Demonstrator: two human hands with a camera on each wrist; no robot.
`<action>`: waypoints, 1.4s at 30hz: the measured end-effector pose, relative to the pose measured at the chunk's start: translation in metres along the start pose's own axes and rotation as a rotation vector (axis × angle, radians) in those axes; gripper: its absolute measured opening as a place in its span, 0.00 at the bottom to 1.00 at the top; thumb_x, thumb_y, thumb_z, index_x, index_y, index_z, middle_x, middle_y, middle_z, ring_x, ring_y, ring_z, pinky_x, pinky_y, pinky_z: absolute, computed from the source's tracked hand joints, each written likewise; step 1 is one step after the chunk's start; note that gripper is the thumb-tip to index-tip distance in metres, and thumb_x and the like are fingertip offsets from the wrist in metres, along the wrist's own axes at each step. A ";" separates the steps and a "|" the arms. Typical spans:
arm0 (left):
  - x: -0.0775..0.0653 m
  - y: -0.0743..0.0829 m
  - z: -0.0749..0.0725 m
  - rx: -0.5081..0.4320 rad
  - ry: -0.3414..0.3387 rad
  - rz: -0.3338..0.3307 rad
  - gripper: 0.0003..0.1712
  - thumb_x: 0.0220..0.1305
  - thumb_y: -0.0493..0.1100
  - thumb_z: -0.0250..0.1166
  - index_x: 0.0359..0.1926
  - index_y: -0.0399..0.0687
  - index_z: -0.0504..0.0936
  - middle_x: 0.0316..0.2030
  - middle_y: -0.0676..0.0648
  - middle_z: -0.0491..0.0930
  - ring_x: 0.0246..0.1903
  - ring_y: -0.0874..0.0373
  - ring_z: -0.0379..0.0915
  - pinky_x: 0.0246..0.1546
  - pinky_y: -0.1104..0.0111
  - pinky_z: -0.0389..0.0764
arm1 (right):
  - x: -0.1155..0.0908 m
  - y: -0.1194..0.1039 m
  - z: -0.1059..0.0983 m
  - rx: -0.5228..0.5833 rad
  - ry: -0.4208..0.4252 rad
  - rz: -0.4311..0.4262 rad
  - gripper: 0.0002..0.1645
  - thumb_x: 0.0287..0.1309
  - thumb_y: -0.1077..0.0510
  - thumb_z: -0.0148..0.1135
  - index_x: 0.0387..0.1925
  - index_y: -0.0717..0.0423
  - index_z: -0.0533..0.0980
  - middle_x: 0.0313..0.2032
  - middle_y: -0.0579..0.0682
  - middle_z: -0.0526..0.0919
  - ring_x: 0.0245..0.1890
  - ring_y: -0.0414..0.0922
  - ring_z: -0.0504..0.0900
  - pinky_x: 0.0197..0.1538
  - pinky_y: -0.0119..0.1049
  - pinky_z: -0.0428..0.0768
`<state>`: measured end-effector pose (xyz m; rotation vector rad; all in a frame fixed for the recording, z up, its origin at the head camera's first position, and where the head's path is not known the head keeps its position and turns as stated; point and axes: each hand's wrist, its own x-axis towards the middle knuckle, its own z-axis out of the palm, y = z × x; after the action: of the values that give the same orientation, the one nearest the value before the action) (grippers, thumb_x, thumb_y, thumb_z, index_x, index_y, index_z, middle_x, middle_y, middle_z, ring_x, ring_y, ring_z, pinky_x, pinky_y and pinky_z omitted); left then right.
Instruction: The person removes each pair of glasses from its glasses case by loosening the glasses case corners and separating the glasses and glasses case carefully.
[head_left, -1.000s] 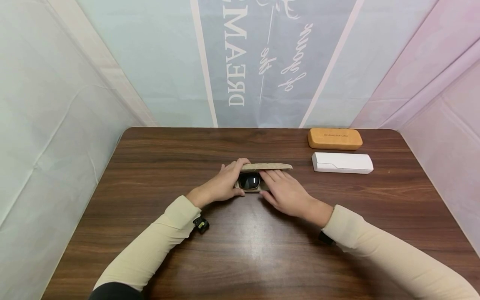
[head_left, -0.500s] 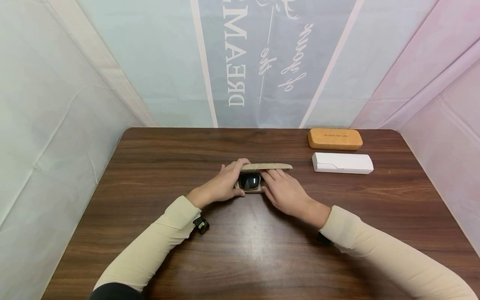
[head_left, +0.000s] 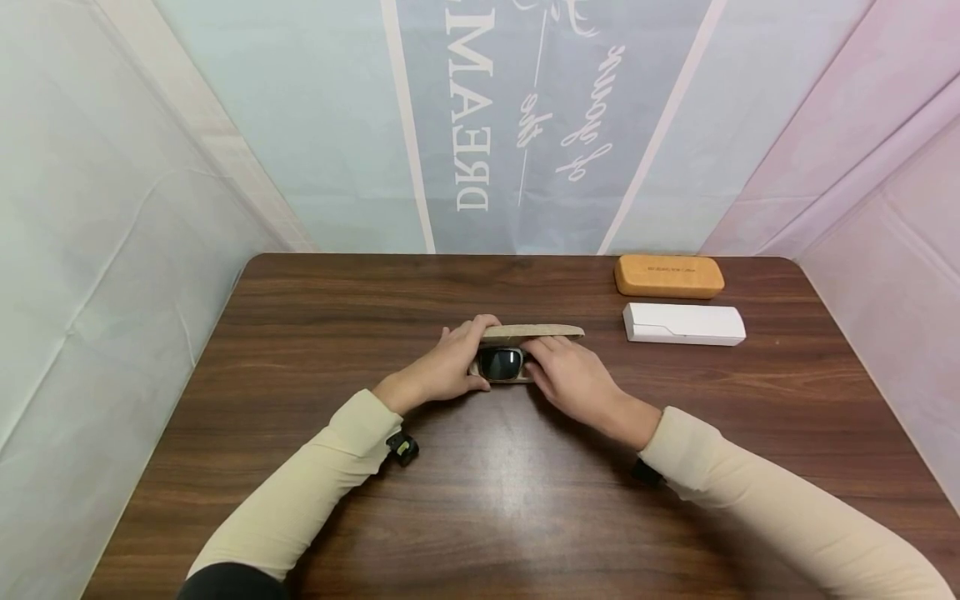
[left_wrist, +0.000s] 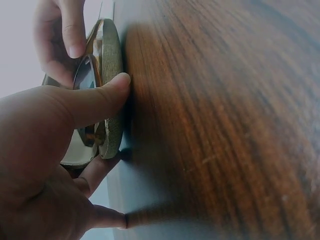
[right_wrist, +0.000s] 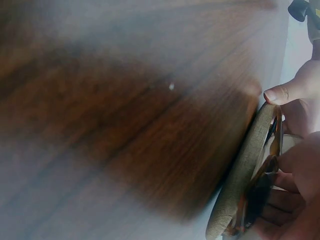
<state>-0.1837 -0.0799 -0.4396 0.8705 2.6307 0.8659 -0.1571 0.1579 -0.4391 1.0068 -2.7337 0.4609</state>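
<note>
A beige, fabric-covered glasses case [head_left: 536,332] lies partly open in the middle of the table, its lid raised at the back. Dark-lensed sunglasses [head_left: 500,363] with a brown frame sit inside. My left hand [head_left: 442,371] grips the case's left end, thumb on the front edge and fingers up at the lid. Under the lid, my right hand [head_left: 573,383] pinches the right side of the sunglasses, its fingers curled in. In the right wrist view the front wall of the case [right_wrist: 240,185] stands beside the sunglasses [right_wrist: 257,197]; the hand covers their far part.
A tan hard glasses case [head_left: 670,277] lies at the back right of the wooden table [head_left: 337,292]. Just in front of it is a white, narrow box [head_left: 684,324]. Printed cloth [head_left: 517,125] hangs behind the table's back edge.
My right hand has drawn its thumb and fingers in on the sunglasses, which have tilted slightly and shifted a little right. The left hand keeps its grip on the case.
</note>
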 end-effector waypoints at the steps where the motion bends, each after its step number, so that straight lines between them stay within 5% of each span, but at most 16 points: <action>1: 0.000 0.000 0.000 -0.001 0.000 0.001 0.51 0.57 0.43 0.78 0.73 0.48 0.54 0.67 0.40 0.67 0.73 0.46 0.57 0.69 0.32 0.49 | 0.000 0.000 0.000 0.006 0.007 0.000 0.13 0.69 0.59 0.63 0.52 0.60 0.79 0.48 0.54 0.84 0.50 0.52 0.83 0.52 0.49 0.82; 23: 0.000 -0.001 -0.001 -0.013 -0.003 0.016 0.51 0.57 0.42 0.78 0.73 0.48 0.55 0.66 0.41 0.69 0.72 0.46 0.58 0.69 0.32 0.48 | 0.005 -0.005 -0.007 0.060 0.031 0.053 0.06 0.61 0.62 0.67 0.38 0.52 0.78 0.26 0.45 0.82 0.29 0.46 0.81 0.28 0.45 0.80; 42: 0.001 0.000 -0.002 0.046 -0.016 -0.004 0.53 0.56 0.41 0.79 0.74 0.50 0.55 0.65 0.42 0.70 0.70 0.46 0.62 0.68 0.33 0.53 | 0.006 -0.007 -0.010 0.092 0.038 0.041 0.06 0.60 0.64 0.67 0.39 0.55 0.80 0.32 0.48 0.87 0.23 0.38 0.78 0.26 0.40 0.80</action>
<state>-0.1854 -0.0803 -0.4376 0.8792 2.6471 0.7970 -0.1568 0.1531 -0.4261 0.9541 -2.7261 0.6110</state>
